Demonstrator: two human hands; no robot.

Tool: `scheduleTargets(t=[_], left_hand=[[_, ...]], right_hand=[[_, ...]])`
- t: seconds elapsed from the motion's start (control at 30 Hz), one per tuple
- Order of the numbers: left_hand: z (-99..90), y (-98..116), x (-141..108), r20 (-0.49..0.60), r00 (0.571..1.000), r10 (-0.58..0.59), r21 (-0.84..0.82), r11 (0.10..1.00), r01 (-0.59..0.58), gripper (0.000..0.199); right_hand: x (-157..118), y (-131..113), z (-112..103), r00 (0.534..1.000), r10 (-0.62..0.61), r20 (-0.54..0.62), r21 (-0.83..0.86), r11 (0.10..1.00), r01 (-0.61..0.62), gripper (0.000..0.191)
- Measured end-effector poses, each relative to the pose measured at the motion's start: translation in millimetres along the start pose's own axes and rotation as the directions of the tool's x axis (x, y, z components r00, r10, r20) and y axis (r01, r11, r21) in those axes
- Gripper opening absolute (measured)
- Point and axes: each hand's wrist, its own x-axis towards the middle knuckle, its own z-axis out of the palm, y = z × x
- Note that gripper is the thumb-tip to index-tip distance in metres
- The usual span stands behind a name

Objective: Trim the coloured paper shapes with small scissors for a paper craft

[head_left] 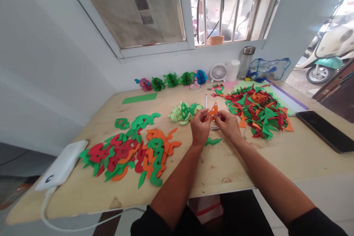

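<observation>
Out of black sleeves (146, 222), reaching over the tabletop (235, 171) with left hand (201, 126) and right hand (228, 123) close together, pinching an orange cutout (214, 108) by its lower part, off the surface. Looks papery: probably light, bendable, easily torn, so best taken gently by the edges.

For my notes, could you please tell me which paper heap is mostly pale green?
The small middle heap; the left heap and right heap mix red, orange and darker green.

Lower pt. of orange paper (214, 108) hidden by fingers (203, 114), scooter (329, 62) cut off @ R edge.
</observation>
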Motion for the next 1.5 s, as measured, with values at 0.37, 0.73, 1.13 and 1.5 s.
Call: scheduleTargets(t=[0.37, 0.73, 1.13, 1.5], left_hand=[[-4.7, 10.6, 6.6, 0.022, 0.967, -0.254, -0.389, 0.889, 0.243, 0.044], [-3.7, 15.2, 5.5, 0.098, 0.967, -0.234, -0.197, 0.948, 0.250, 0.016], [-5.2, 6.5, 6.9, 0.050, 0.951, -0.306, -0.221, 0.925, 0.310, 0.021], [-1.1, 6.6, 6.4, -0.003, 0.959, -0.284, -0.258, 0.927, 0.273, 0.018]], right_hand=[[4.8, 6.2, -0.5, 0.996, 0.087, 0.035, 0.209, 0.973, -0.093, 0.022], [1.5, -2.3, -1.8, 0.980, 0.075, 0.186, 0.369, 0.919, -0.141, 0.024], [-0.9, -18.2, -6.5, 0.966, 0.107, 0.237, 0.425, 0.883, -0.202, 0.025], [-0.6, -13.1, -3.2, 0.968, 0.141, 0.209, 0.413, 0.884, -0.218, 0.031]])
